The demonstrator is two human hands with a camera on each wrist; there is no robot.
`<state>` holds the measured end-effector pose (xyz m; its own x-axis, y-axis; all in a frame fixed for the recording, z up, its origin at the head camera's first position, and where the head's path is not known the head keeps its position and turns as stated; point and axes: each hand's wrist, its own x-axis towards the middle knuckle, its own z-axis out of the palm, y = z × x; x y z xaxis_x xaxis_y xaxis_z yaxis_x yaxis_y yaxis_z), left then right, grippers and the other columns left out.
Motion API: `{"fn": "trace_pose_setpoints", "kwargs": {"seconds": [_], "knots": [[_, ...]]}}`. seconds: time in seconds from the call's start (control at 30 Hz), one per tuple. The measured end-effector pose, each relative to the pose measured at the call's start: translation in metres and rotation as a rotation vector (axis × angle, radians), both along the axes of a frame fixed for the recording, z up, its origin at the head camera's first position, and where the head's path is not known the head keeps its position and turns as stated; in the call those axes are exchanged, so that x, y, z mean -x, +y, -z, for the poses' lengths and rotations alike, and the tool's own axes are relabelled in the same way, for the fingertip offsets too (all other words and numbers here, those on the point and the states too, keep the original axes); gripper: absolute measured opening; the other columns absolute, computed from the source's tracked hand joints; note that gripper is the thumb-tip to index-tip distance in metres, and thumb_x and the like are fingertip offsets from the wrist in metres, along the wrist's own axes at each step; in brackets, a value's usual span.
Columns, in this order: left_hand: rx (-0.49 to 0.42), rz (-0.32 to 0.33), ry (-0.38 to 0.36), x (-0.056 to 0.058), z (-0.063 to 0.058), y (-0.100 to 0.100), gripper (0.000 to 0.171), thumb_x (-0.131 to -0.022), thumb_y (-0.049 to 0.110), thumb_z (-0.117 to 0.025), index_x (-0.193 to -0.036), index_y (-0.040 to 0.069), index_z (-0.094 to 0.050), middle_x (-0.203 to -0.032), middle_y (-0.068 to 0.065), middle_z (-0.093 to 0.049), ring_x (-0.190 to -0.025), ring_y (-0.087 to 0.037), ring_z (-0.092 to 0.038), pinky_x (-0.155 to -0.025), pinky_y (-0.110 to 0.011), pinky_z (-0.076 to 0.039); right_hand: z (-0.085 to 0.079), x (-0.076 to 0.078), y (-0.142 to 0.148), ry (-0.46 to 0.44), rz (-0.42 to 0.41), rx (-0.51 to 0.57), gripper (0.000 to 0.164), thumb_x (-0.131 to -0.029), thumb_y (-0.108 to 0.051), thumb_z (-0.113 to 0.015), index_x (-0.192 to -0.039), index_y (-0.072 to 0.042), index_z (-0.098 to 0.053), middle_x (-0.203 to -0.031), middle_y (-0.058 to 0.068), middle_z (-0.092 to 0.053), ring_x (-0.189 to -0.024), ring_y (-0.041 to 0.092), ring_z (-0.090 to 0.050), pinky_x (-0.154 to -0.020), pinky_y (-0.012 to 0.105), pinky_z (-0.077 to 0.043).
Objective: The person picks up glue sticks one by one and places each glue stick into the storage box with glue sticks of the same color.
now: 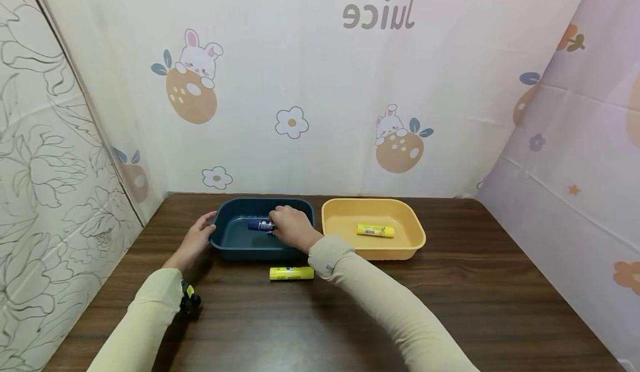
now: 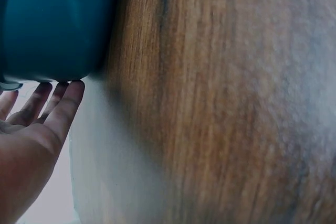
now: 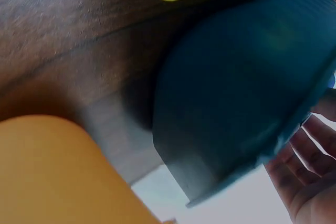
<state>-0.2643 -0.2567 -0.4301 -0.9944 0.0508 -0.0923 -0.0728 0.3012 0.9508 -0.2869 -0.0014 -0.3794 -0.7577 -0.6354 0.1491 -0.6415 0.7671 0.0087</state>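
Note:
A dark blue glue stick [image 1: 260, 225] with a white label is pinched at its right end by my right hand [image 1: 294, 227], inside the dark teal tray [image 1: 260, 254]. In the right wrist view the tray's wall [image 3: 236, 82] hides most of that grip. My left hand [image 1: 194, 243] touches the tray's left end; the left wrist view shows its fingers [image 2: 67, 106] extended against the outer wall. In front of the tray, on the table, lies a yellow glue stick [image 1: 291, 273].
To the right stands a yellow tray [image 1: 345, 248], with another yellow glue stick [image 1: 375, 230] lying in it. Both trays rest near the back edge of the dark wooden table [image 1: 280, 327]. Behind them hangs a printed curtain [image 1: 320, 83].

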Motion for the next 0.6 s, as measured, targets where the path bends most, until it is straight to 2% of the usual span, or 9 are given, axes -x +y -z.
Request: {"fn": "trace_pose_setpoints", "kwargs": {"seconds": [0.3, 0.6], "knots": [[-0.021, -0.002, -0.027, 0.001, 0.000, -0.001, 0.050, -0.105, 0.017, -0.027, -0.152, 0.006, -0.015, -0.149, -0.030, -0.021, -0.133, -0.042, -0.028, -0.105, -0.057, -0.028, 0.018, 0.008, -0.010, -0.024, 0.024, -0.009, 0.024, -0.086, -0.021, -0.072, -0.109, -0.012, -0.069, -0.101, 0.001, -0.065, -0.090, 0.012, -0.061, -0.074, 0.025, -0.052], [-0.036, -0.013, -0.020, 0.002, 0.000, -0.001, 0.050, -0.104, 0.015, -0.027, -0.152, 0.005, -0.016, -0.149, -0.029, -0.021, -0.133, -0.041, -0.028, -0.105, -0.057, -0.028, 0.023, 0.012, -0.016, -0.049, 0.020, -0.015, 0.021, -0.086, -0.020, -0.073, -0.105, -0.013, -0.070, -0.098, 0.001, -0.066, -0.087, 0.011, -0.061, -0.073, 0.026, -0.052]]}}
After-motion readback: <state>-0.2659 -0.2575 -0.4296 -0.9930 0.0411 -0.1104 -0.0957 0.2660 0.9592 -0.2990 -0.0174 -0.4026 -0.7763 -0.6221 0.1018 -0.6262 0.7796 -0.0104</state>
